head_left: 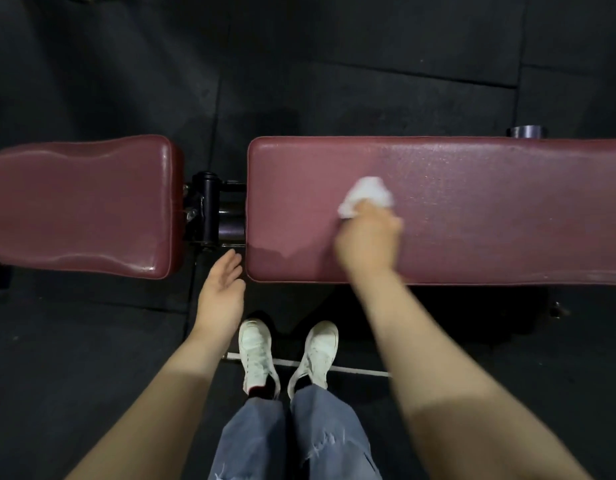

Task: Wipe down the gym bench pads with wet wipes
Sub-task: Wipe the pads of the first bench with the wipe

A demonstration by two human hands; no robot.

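Two maroon padded bench sections lie end to end with a gap between them. The shorter left pad looks glossy, perhaps wet. The long right pad carries a crumpled white wet wipe on its top surface, toward its left half, blurred.

There were two maroon bench pads, a shorter pad and a longer pad, joined by one black hinge bracket. One white wipe showed, though blur made it hard to tell whether it was a single sheet. Two hands appeared, the left hand and right hand, and two white shoes.
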